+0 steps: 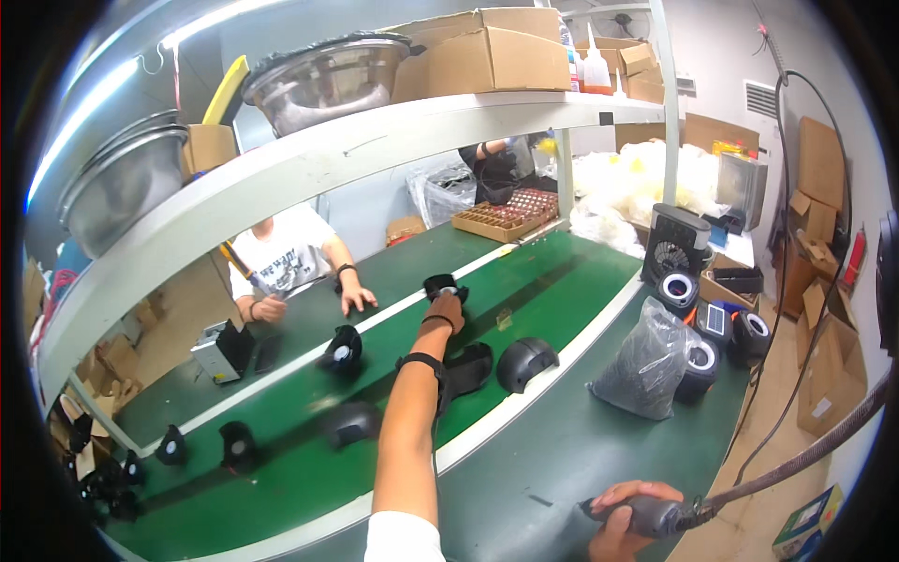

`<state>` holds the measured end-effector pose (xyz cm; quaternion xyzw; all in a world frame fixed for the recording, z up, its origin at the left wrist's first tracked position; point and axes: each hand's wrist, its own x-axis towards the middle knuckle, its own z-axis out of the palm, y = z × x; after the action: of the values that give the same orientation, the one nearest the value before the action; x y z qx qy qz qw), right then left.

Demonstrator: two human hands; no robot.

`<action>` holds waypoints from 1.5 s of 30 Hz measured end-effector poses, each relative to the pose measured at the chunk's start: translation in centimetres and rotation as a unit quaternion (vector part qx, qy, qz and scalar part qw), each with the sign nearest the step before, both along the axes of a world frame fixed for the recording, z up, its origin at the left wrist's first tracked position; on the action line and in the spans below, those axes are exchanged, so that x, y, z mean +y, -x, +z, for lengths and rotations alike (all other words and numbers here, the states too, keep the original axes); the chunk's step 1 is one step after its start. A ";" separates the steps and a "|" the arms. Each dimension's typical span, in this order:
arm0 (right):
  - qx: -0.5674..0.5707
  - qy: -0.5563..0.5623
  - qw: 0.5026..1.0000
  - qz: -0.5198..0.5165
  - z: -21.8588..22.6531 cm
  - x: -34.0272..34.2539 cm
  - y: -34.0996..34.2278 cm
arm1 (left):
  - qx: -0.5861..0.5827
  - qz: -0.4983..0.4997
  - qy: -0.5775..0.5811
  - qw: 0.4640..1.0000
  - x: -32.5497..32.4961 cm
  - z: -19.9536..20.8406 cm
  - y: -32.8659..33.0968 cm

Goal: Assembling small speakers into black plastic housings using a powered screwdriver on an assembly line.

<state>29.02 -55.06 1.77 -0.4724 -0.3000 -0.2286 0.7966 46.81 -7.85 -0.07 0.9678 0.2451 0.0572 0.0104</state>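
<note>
My left arm reaches across the green conveyor belt (581, 267). At its far side, my left hand (448, 312) is closed on a black rounded housing (438, 282) with a pale part in it; the fingertips are partly hidden. Low at the right, my right hand (629, 520) is wrapped around a dark grey electric screwdriver (655, 517), its cord running off to the right. More black housings lie on the belt: a domed one (527, 364) right of my forearm, one with a pale centre (344, 349) to the left, and a blurred one (353, 424) nearer me.
Across the belt sits a person (286, 248) in a white shirt, near a metal box device (223, 352). A clear bag of dark pieces (641, 365), round black units (695, 370) and a fan (676, 244) stand on my right. A white shelf (346, 140) carrying basins and cartons crosses overhead.
</note>
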 end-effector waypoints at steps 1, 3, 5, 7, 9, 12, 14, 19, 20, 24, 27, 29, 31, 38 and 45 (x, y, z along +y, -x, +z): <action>0.010 0.012 1.000 -0.024 -1.5 -0.2 -0.6 | -0.038 -0.035 0.033 0.998 -2.4 1.3 -0.2; -0.005 0.011 1.000 -0.006 -1.2 -0.6 -0.6 | -0.105 -0.014 0.044 0.993 -2.7 3.1 3.2; 0.009 -0.003 1.000 0.013 -0.5 0.1 -0.4 | -0.145 -0.091 -0.008 0.985 -3.1 3.8 7.5; 0.036 0.005 0.999 -0.013 -0.7 -0.8 -0.6 | -0.183 -0.176 -0.022 0.967 -10.5 7.4 10.8; 0.059 0.015 0.998 0.021 -0.4 -1.1 -0.3 | -0.179 -0.187 -0.053 0.965 -15.1 10.5 17.3; 0.070 0.033 0.997 0.021 -0.6 -1.0 -1.2 | -0.158 -0.223 -0.066 0.960 -21.6 12.9 24.6; 0.071 0.095 0.992 -0.035 -0.3 -1.0 -1.4 | -0.158 -0.236 -0.098 0.954 -25.5 13.0 29.5; 0.041 0.178 0.983 0.017 4.5 -2.5 1.6 | -0.172 -0.277 -0.070 0.943 -36.0 12.6 42.2; 0.056 0.186 0.981 0.027 4.2 -1.5 1.9 | -0.156 -0.273 -0.042 0.948 -36.3 11.0 43.3; -0.041 0.181 0.982 0.038 3.6 -6.1 6.7 | -0.150 -0.270 -0.005 0.951 -42.6 9.0 50.3; -0.085 0.329 0.906 0.250 1.9 -10.8 9.5 | -0.147 -0.253 0.042 0.955 -45.5 7.5 53.2; -0.116 0.377 0.869 0.299 -0.1 -12.8 11.2 | -0.148 -0.238 0.060 0.958 -46.5 5.8 54.7; -0.157 0.428 0.818 0.351 -0.9 -13.8 12.9 | -0.148 -0.222 0.100 0.959 -47.3 4.1 55.7; -0.179 0.497 0.777 0.341 -0.8 -14.2 15.7 | -0.212 -0.146 0.131 0.957 -49.9 0.7 57.7; -0.196 0.504 0.780 0.314 -0.4 -14.6 16.5 | -0.448 0.038 0.274 0.850 -54.4 -4.5 57.6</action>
<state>12.52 -69.61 1.38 -0.6313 -0.6538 0.1305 0.3961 -10.77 -62.22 -4.62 0.7853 0.2560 0.4152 0.3813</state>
